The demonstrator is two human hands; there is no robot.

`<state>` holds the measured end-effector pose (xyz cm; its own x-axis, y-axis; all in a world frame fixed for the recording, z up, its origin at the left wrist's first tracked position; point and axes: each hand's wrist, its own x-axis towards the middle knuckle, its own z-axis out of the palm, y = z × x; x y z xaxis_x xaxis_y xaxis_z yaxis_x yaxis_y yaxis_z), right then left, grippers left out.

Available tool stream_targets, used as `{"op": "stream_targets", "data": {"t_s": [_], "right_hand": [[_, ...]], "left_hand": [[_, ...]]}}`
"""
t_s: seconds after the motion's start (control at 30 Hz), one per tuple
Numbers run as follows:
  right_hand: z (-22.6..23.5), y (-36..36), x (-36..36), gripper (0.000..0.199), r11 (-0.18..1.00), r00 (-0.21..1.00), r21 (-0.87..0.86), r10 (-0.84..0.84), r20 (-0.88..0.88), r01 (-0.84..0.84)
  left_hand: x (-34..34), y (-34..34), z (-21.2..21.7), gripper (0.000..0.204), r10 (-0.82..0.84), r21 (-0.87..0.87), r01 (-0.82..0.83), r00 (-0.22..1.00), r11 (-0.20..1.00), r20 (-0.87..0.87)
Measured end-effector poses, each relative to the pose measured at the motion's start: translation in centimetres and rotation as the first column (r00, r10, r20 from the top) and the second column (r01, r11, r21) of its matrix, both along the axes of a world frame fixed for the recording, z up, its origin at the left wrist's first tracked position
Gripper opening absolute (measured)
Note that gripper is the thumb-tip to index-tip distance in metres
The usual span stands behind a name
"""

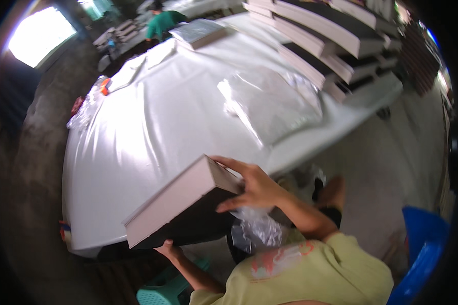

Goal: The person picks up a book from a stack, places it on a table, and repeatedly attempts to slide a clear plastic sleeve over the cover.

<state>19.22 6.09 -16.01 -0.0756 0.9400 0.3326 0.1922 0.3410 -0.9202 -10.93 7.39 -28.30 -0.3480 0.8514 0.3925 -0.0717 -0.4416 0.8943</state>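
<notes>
Box (178, 206): one in the grip, pale-sided with a dark face, tilted over the near edge of the counter (183, 101), between two hands.
Left hand (169, 249): first of two, clasping the box's lower left end, thumb on the dark face.
Right hand (257, 184): second of two, grasping the upper right end of the same box, fingers over the far corner, thumb against the dark face.
Counter: one, covered in glossy white.
Pile of boxes (315, 43): at the far right of the counter, probably five or more, hard to count through overlap and blur.
Flat clear plastic (285, 109): one spread, just in front of the pile.
Crumpled clear plastic (259, 231): one bunch, below the right hand.
Shiny-topped block (201, 35): one, near the far end.
Orange item (105, 86): one, at the left edge.
Green stool (160, 294): one, below the left forearm.
Co-worker (165, 23): one, green top, beyond the counter.
</notes>
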Motion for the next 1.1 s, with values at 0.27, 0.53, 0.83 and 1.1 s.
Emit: {"op": "stream_targets", "data": {"t_s": [0.27,0.53,0.83,1.1], "right_hand": [[-8.3,-3.0,6.7,0.094,0.934,0.89,-0.329,-0.026,-0.455,-0.141],[-19.7,-11.9,12.3,0.067,0.79,0.987,-0.612,-0.112,-0.114,0.018],[-23.8,-18.8,10.1,0.035,0.743,0.954,-0.627,-0.05,0.296,0.234],[-20.2,-17.6,14.6,0.043,0.6,0.803,-0.541,-0.36,0.475,0.589]], "left_hand": [[0.5,-0.5,-0.2,0.083,0.063,0.037,-0.062,0.998,0.997,-0.018],[1.4,-0.2,0.5,0.085,0.073,0.033,-0.071,0.995,0.997,-0.067],[0.3,-0.4,0.8,0.093,0.001,-0.069,-0.01,0.991,0.998,-0.133],[0.9,0.9,1.1,0.086,0.024,0.044,-0.013,0.965,0.999,-0.261]]}}
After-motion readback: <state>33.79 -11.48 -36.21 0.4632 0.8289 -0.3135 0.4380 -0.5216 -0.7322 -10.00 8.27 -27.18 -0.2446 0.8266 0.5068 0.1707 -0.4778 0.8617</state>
